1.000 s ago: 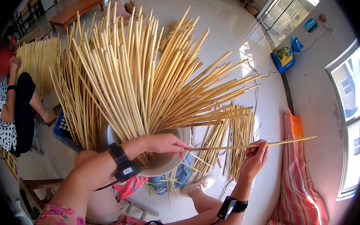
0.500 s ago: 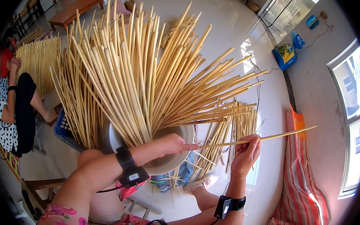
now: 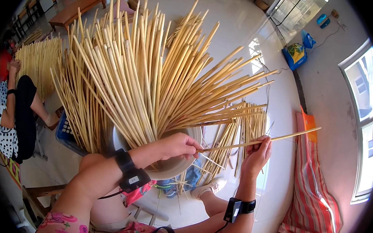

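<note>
A thin, pale tan stick (image 3: 294,134) runs between my two hands, tilted slightly up to the right. My left hand (image 3: 179,147) pinches its darker left end between thumb and fingers. Closer to the middle, my right hand (image 3: 256,156) is closed round it, and the far part sticks out past that hand. Behind my left forearm stands a wide pale tub (image 3: 172,174), from which a large fan of similar sticks (image 3: 127,76) rises. The lower ends of those sticks are partly hidden by my left arm and the tub.
More sticks (image 3: 231,149) lie on the floor beyond the tub. A blue basket (image 3: 64,130) stands left of it, also with sticks. At the left sits another person (image 3: 0,118) beside an upright stack. Red striped cloth (image 3: 311,201) hangs along the right wall; a blue bag (image 3: 294,56) stands farther back.
Both hands have shifted a little, the left one back to the left, drawing the stick slightly leftward. My left fingers have gone from extended along the stick's end to pinching it.
</note>
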A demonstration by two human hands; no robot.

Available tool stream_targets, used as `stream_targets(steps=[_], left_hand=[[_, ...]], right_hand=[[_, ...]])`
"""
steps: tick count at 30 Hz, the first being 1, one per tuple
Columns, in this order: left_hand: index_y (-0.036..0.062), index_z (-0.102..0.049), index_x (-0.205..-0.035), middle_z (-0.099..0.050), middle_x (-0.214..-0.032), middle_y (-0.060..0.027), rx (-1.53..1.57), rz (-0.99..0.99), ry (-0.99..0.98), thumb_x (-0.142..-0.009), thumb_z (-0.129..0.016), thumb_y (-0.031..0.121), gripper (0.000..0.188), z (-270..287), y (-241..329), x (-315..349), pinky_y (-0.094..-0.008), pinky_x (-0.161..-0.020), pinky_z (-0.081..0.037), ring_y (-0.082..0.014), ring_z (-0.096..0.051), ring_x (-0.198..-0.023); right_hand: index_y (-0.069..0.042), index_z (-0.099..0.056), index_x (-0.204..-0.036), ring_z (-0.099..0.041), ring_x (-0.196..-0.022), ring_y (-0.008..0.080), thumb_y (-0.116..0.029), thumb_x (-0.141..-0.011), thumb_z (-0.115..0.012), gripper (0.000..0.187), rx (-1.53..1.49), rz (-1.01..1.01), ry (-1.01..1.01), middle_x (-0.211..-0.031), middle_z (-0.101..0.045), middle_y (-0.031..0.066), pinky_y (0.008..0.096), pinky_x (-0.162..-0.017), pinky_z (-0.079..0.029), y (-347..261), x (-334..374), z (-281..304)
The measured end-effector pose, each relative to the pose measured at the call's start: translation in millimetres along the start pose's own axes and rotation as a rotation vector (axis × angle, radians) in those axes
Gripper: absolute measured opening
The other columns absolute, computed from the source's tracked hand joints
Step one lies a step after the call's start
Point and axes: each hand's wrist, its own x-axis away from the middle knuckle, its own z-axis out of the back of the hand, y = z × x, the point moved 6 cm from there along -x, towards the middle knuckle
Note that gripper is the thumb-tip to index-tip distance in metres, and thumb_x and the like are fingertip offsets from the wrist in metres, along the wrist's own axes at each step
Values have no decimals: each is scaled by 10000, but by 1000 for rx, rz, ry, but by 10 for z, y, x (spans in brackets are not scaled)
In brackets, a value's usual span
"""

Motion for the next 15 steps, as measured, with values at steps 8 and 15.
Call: stream_targets(steps=[8, 15], left_hand=[[52, -637, -802, -609, -731, -30, -243, 75, 341, -828, -662, 260, 211, 53, -183, -121, -264, -620, -436, -105, -534, -670], [14, -639, -884, -617, -722, -16, -85, 13, 198, -819, -610, 107, 117, 98, -119, -63, -203, -559, -393, -71, -496, -621]], right_hand=[[-84, -427, -813, -302, -477, 55, -243, -1024, -330, 280, 56, 44, -55, -595, -322, -24, 202, -417, -273, 75, 175, -215], [-78, -428, -792, -300, -473, 60, -246, -1024, -323, 305, 110, 58, -39, -585, -313, -24, 208, -418, -274, 33, 88, -163]])
